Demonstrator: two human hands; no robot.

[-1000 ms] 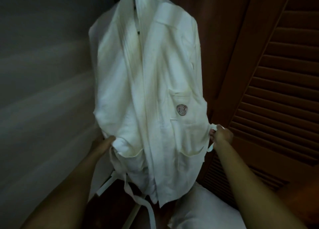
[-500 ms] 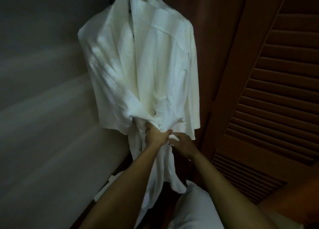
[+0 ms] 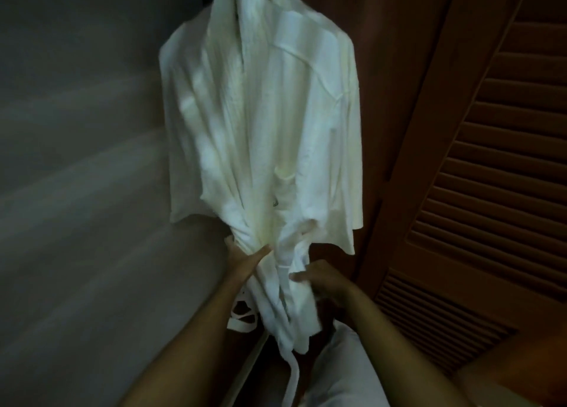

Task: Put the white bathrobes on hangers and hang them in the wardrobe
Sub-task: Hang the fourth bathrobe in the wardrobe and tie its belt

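Note:
A white bathrobe [image 3: 276, 124] hangs from the top of the wardrobe, its hanger hidden by the collar. The cloth is gathered in at the waist. My left hand [image 3: 244, 260] grips the bunched waist from the left, thumb across the front. Just right of it, my right hand [image 3: 322, 279] pinches the white belt [image 3: 288, 256] that wraps the waist. Loose belt ends [image 3: 242, 322] trail below the left hand. The lower robe hangs between my forearms.
A brown louvred wardrobe door [image 3: 491, 207] stands open on the right. A pale wall [image 3: 76, 191] fills the left. A white cushion-like bundle [image 3: 337, 369] lies at the bottom centre, below the robe.
A second ago my hands held the robe's two sides apart. They came together at the waist, bunching the cloth, and now the right hand has drawn slightly to the right with the belt.

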